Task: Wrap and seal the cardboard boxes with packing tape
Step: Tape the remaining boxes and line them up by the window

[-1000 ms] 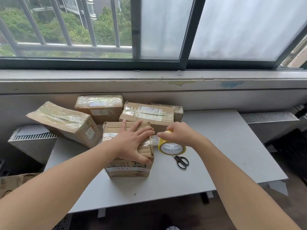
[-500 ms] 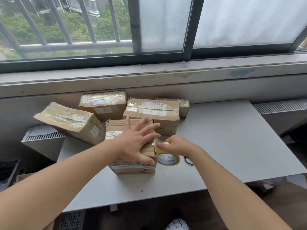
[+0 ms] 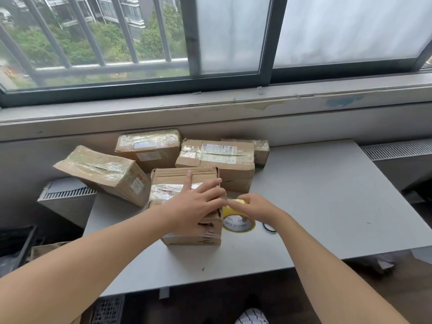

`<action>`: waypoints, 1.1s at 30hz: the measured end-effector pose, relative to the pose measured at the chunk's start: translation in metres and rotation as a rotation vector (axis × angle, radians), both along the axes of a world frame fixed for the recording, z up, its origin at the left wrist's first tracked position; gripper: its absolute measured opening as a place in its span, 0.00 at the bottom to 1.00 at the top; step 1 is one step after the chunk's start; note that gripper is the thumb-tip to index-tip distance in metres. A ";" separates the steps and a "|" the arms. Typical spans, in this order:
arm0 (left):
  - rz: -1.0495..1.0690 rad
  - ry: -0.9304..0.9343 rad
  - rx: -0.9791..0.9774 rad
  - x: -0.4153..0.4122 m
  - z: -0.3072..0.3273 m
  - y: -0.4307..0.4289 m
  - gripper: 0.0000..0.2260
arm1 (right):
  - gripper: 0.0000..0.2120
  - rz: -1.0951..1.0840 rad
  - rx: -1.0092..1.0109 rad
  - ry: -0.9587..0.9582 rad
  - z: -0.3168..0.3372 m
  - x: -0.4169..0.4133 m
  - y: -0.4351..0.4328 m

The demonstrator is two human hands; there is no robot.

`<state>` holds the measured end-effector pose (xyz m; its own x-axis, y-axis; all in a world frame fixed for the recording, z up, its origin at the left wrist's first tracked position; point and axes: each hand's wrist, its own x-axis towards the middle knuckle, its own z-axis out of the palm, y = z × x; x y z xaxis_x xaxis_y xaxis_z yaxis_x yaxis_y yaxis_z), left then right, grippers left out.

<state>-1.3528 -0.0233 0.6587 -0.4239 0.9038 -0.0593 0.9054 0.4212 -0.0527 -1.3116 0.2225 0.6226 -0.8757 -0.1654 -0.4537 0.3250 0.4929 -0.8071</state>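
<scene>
L hand [image 3: 198, 204] flat on top of the front box [image 3: 177, 176], palm down, fingers [image 3: 210, 185] straight and spread, tips reaching the box's right edge: pressing, not gripping. The box sits on the tabletop [image 3: 327, 195] left of centre, toward the near edge, with a strip of glossy tape across its lid.

R hand [image 3: 257, 205] just right of the box, fingers curled over the top of the yellow tape roll [image 3: 238, 225] and gripping it. The roll stands on edge on the tabletop, against the box's right side, core label facing the camera. R fingertips meet the L ones at the box corner; a bit blurred there.

A dark scissors handle [image 3: 268, 228] peeks out beside the R wrist. Taped boxes crowd the far-left corner: one tilted box [image 3: 102, 171] off the left edge, three more boxes [image 3: 217, 157] by the wall.
</scene>
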 end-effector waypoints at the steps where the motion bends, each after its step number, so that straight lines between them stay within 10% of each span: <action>1: 0.002 -0.007 0.041 -0.002 -0.001 -0.004 0.29 | 0.27 -0.036 -0.054 0.002 -0.002 0.004 0.004; 14: 0.275 -0.139 0.839 0.026 0.003 -0.095 0.21 | 0.22 0.126 -0.225 0.338 0.119 -0.034 -0.080; 21: 0.650 -0.360 0.612 0.062 -0.051 -0.145 0.14 | 0.22 0.372 0.185 0.239 0.072 -0.042 -0.146; 27: 0.670 -0.470 0.290 0.038 -0.032 -0.133 0.56 | 0.18 0.294 0.165 0.204 0.065 -0.036 -0.149; 33: 0.535 -0.518 -0.022 -0.019 -0.018 -0.094 0.65 | 0.16 0.262 0.104 0.220 0.065 -0.022 -0.135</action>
<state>-1.3714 -0.1169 0.6405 -0.7185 0.5780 -0.3869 0.4883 0.8153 0.3111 -1.3338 0.0871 0.6874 -0.8884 -0.3601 -0.2848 0.0006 0.6194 -0.7851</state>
